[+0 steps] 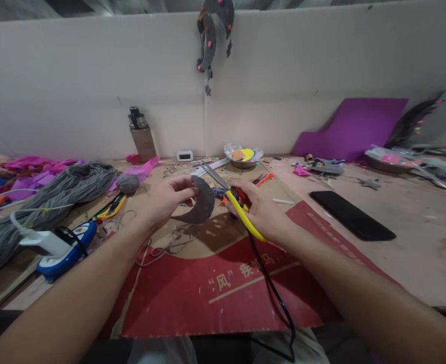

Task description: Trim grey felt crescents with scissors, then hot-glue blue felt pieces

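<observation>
My left hand point(169, 198) pinches a grey crescent-shaped piece point(203, 202) that looks like felt, held up above the cardboard. Yellow-handled scissors point(245, 216) are in my right hand point(256, 207), their metal blades pointing up and to the left, close to the crescent's right side. Part of the right hand's grip is hidden behind the handle. Red and dark bits show just behind my right fingers, too covered to name. A black cord point(271, 285) runs from beneath the right hand down over the table's front edge.
Red-printed cardboard point(177, 298) covers the middle. Grey yarn point(75, 194), a blue power strip point(71, 250) and a yellow cutter point(113, 206) lie left. A black phone point(351, 215) and purple sheet point(355, 129) are right. A grey crescent ornament point(208, 43) hangs above.
</observation>
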{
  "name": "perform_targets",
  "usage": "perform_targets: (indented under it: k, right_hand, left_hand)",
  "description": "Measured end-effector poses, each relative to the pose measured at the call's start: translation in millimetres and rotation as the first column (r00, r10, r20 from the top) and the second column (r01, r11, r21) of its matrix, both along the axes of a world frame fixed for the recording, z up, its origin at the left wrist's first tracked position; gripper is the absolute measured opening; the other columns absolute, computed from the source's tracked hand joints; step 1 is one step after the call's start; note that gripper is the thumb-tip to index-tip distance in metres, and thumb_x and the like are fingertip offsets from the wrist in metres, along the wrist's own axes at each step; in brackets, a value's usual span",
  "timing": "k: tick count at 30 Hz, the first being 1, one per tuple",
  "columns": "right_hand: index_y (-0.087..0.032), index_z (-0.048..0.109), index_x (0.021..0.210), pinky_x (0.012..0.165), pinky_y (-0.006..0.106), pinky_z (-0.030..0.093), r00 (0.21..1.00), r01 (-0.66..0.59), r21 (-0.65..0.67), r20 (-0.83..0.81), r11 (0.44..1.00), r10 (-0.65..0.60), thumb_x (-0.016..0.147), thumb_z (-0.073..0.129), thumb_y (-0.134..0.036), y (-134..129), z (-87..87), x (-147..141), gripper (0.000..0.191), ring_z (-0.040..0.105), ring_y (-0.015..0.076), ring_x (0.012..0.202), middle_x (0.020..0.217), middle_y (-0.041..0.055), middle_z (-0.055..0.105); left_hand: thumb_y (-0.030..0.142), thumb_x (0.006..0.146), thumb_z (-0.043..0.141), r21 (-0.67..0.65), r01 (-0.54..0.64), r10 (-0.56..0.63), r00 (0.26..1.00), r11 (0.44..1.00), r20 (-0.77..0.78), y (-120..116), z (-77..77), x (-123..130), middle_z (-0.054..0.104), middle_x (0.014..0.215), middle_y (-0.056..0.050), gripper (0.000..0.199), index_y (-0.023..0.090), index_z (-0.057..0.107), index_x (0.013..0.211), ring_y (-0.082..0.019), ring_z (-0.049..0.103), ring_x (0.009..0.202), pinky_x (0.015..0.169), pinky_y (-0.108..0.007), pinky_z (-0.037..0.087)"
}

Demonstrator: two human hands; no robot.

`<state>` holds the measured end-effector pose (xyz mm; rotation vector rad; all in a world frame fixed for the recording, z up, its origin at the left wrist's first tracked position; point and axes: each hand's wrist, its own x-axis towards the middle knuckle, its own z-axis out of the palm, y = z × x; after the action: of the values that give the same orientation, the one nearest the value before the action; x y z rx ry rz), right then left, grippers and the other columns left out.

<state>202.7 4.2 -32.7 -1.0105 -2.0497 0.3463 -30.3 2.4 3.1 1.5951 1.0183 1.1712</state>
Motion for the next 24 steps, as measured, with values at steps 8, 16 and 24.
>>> perform_targets:
  k: [8, 16, 24]
  right_hand:
    - [-0.021, 0.059, 0.116, 0.076, 0.035, 0.048, 0.964, 0.059, 0.179, 0.244, 0.982, -0.102, 0.086, 0.06, -0.032, 3, -2.9, 6, 0.032, 0.058, 0.0223, 0.088, 0.108, 0.0107, 0.062]
    - [-0.02, 0.059, 0.115, 0.074, 0.031, 0.047, 0.958, 0.04, 0.213, 0.268, 0.976, -0.098, 0.087, 0.06, -0.031, 3, -2.2, 6, 0.031, 0.057, 0.0193, 0.081, 0.106, 0.0102, 0.063]
    - [-0.021, 0.06, 0.113, 0.071, 0.029, 0.045, 0.945, 0.05, 0.205, 0.308, 0.977, -0.113, 0.088, 0.058, -0.033, 2, -0.9, 7, 0.028, 0.057, 0.018, 0.077, 0.103, 0.0093, 0.064]
  left_hand:
    - [0.017, 0.072, 0.067, 0.064, -0.065, 0.069, 0.995, 0.996, -0.073, -3, 10.6, -1, 0.06, 0.062, 0.002, 0.006, 0.017, 0.064, 0.067, -0.009, 0.051, 0.057, 0.057, -0.023, 0.042]
    - [0.017, 0.072, 0.066, 0.078, -0.036, 0.048, 0.985, 0.996, -0.163, -4, 13.2, -3, 0.06, 0.063, 0.002, 0.004, 0.017, 0.063, 0.07, -0.01, 0.053, 0.059, 0.058, -0.024, 0.043]
    - [0.015, 0.07, 0.067, 0.063, -0.019, 0.029, 0.987, 0.998, -0.158, -5, 15.1, -1, 0.061, 0.065, 0.0, 0.003, 0.018, 0.066, 0.069, -0.012, 0.054, 0.06, 0.059, -0.026, 0.043]
